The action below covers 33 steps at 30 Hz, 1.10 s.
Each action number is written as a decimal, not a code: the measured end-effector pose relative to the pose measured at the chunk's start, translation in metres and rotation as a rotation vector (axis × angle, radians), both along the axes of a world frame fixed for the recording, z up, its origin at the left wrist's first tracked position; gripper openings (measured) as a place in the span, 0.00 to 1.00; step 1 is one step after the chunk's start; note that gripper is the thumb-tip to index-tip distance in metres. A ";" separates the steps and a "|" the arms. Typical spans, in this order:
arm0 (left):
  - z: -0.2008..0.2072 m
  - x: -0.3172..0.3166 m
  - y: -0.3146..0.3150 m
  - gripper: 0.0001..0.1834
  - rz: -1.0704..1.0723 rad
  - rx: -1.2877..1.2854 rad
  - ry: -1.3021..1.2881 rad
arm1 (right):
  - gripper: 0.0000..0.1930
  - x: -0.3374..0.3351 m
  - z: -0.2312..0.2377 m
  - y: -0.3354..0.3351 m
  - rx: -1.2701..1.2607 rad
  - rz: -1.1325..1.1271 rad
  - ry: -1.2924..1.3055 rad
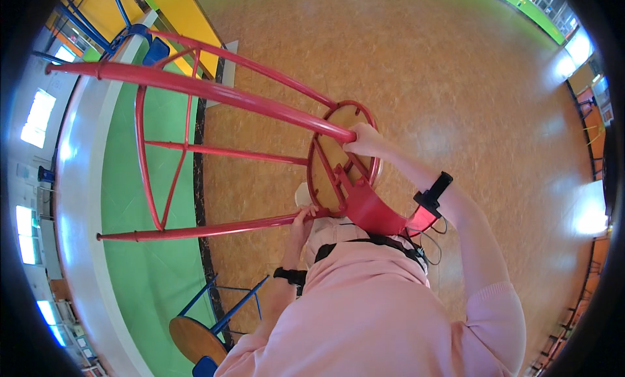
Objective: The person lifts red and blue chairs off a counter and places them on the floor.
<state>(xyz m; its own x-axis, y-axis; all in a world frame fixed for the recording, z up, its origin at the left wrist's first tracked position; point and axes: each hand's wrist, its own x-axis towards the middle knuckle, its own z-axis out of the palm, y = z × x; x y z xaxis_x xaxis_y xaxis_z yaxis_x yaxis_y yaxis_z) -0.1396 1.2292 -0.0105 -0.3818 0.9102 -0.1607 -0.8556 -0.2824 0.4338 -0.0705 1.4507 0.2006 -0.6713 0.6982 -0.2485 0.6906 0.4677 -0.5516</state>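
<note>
A tall red metal stool (218,92) is held on its side in front of me, its legs pointing left. The underside of its round wooden seat (325,157) faces my view, and a curved red backrest (372,209) lies close to my waist. My right hand (366,141) is wrapped round the upper leg where it meets the seat. Lower down, my left hand (305,219) grips the near leg beside the seat rim; its fingers are partly hidden. The leg ends reach over a counter with a green front (120,214).
A blue stool with a round wooden seat (195,339) stands at the lower left by the counter. Another blue-framed stool (138,33) is at the upper left, near a yellow panel (185,22). Brown tiled floor (456,84) stretches right. Dark cables (430,243) hang at my waist.
</note>
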 end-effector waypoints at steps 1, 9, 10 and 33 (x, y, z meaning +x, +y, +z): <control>-0.005 0.000 -0.001 0.05 -0.037 0.000 -0.033 | 0.11 -0.006 0.005 0.000 0.005 0.001 0.000; -0.028 0.002 -0.014 0.10 -0.217 -0.062 -0.177 | 0.14 -0.051 0.037 -0.023 0.098 0.095 -0.221; -0.027 0.002 -0.016 0.10 -0.245 -0.174 -0.205 | 0.14 -0.056 0.035 -0.022 0.101 0.102 -0.224; 0.033 -0.005 -0.027 0.19 0.038 -0.169 -0.753 | 0.15 -0.063 0.022 -0.009 0.134 0.069 -0.328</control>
<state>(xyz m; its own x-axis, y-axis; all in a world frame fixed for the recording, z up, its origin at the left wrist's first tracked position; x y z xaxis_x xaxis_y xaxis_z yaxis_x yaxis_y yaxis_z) -0.1449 1.2026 0.0220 -0.1446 0.8385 -0.5253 -0.9283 -0.2987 -0.2214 -0.1336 1.4417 0.2224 -0.6177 0.6951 -0.3677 0.7851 0.5725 -0.2364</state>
